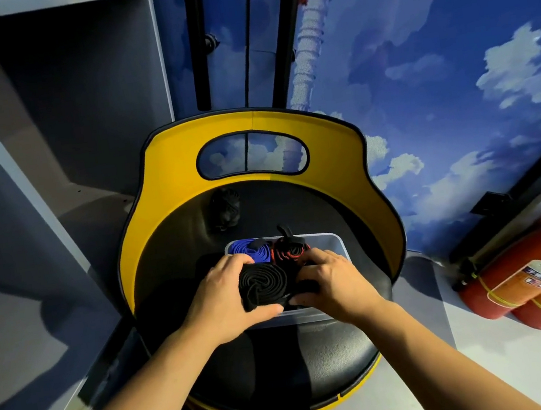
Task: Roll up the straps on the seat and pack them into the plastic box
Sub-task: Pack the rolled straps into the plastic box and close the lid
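— What have you got hold of?

— A rolled black strap [263, 284]. My left hand [221, 302] curls round its left side and my right hand [333, 284] grips its right side, so both are closed on the coil, which sits at the near end of the clear plastic box [334, 241], over its opening.

— And the box, where is it?

— On the black seat [284, 371] of a round yellow chair [169, 180], about at the middle of the cushion.

— Anything in it already?

— Two rolls at the far end: a blue strap [251, 249] on the left and a black-and-red strap [290, 249] on the right, side by side and touching. A black tab of the red one sticks up past the far rim.

— Is anything left on the seat?

— One dark bundle [225, 209] lies at the far side, close under the backrest. It is too dim to tell whether it is rolled.

— And around the chair?

— Two red fire extinguishers [539, 272] lie on the floor to the right, against a wall painted with sky and clouds [449, 60]. A grey open cabinet [60, 112] stands on the left.
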